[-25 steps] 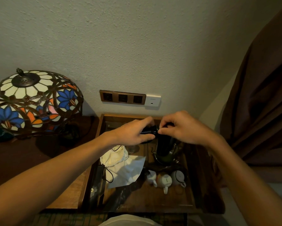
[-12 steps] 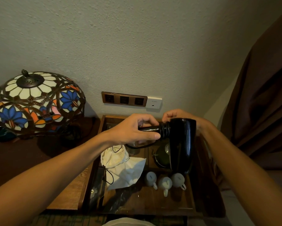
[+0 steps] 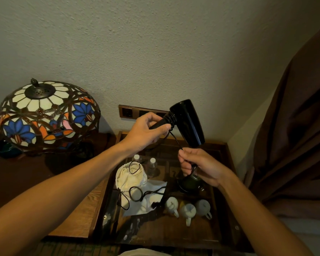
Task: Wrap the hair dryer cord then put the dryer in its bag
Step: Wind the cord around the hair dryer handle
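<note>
Now: your left hand point(image 3: 146, 133) grips dryer point(image 3: 187, 122) handle, held above table's back edge; right hand point(image 3: 198, 166) pinches cord point(image 3: 175, 140) below. Handle axis runs sideways; bag point(image 3: 132, 179) lies beneath, nearer left hand.

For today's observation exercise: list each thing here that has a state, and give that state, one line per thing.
Dryer: held up, handle gripped by left hand.
Cord: partly coiled round handle, rest pinched by right hand.
Bag: lying on tray, mouth open, drawstring loose.
Lamp: appears unlit.
Cups: upside down.
Bottles: upright, capped.
</note>
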